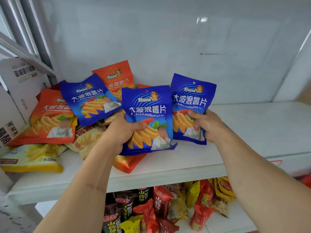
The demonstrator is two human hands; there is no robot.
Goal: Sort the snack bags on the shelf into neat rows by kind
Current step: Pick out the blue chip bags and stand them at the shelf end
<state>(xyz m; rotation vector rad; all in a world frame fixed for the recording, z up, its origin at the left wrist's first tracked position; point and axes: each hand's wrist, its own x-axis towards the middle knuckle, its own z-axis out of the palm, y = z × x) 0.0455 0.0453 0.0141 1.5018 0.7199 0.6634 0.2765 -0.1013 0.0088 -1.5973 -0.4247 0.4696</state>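
My left hand (122,130) grips a blue chip bag (148,113) by its lower left side and holds it upright over the white shelf (168,167). A second blue chip bag (191,101) stands upright to its right, held at its lower right edge by my right hand (208,125). A third blue bag (87,100) leans on the pile at the left. Orange bags of the same brand lie at the left (48,118) and stand at the back (116,78). Another orange bag (129,163) lies flat under the bag in my left hand.
Yellow snack bags (32,157) and a tan bag (87,140) lie at the shelf's left front. White cartons (18,84) stand at the far left. The shelf's right half (260,125) shows bare white surface. The lower shelf holds several mixed bags (159,207).
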